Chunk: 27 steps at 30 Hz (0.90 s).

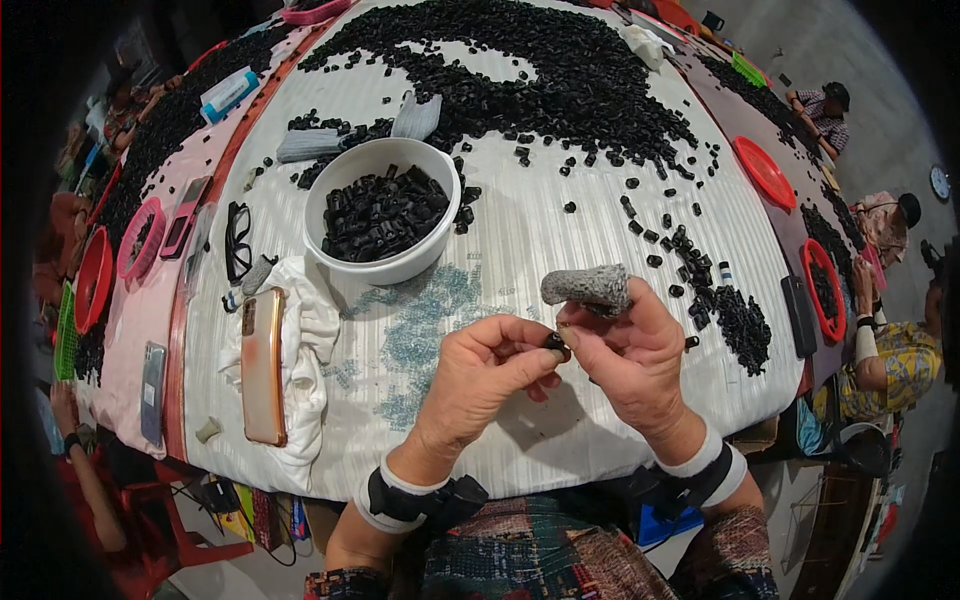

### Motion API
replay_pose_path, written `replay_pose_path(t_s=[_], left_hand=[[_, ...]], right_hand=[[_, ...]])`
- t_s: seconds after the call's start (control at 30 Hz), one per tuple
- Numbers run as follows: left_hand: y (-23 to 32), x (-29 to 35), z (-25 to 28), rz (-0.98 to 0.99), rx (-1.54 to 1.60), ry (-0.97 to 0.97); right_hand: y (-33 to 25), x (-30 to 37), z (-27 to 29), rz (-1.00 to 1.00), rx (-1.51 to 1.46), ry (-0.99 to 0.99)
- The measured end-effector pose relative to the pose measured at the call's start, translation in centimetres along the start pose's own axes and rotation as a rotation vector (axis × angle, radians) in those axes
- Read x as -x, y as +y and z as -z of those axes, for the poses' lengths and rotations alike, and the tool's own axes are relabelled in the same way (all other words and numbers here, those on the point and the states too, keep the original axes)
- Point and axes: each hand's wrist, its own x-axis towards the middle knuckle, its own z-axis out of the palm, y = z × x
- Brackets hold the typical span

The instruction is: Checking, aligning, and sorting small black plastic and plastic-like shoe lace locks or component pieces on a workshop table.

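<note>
Low over the near part of the table, my left hand (480, 375) pinches a small black plastic piece (556, 344) between thumb and fingers. Right beside it, my right hand (640, 365) is closed, thumb against a finger, its tips meeting the black piece; whatever tiny thing it grips there is hidden. A grey knitted finger cover (588, 290) sits on a finger of my right hand. To the left of my hands lie many tiny clear bluish pieces (425, 335) on the white cloth. A white bowl (385, 268) beyond them holds many black pieces.
A large spread of black pieces (560, 90) covers the far table, with a smaller pile (745, 330) at right. Glasses (238, 243), a phone in a clear case (263, 365) and a crumpled white cloth (310, 335) lie left. Other people sit along both sides by red trays (824, 290).
</note>
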Motion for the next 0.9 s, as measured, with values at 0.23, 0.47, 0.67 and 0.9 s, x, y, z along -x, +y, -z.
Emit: replay_pose_path(t_s=[0.23, 0.47, 0.67, 0.9], left_hand=[[-0.2, 0.0, -0.3, -0.078, -0.077, 0.062], [0.0, -0.3, -0.1, -0.090, -0.141, 0.062], [-0.3, -0.4, 0.3, -0.108, -0.139, 0.059], [-0.2, -0.5, 0.3, -0.096, -0.156, 0.045]], right_hand=[[1.6, -0.3, 0.3, 0.253, 0.267, -0.025], [1.1, -0.5, 0.9, 0.422, 0.552, -0.055], [0.7, -0.4, 0.8, 0.517, 0.646, -0.073], [1.4, -0.6, 1.0, 0.642, 0.676, -0.057]])
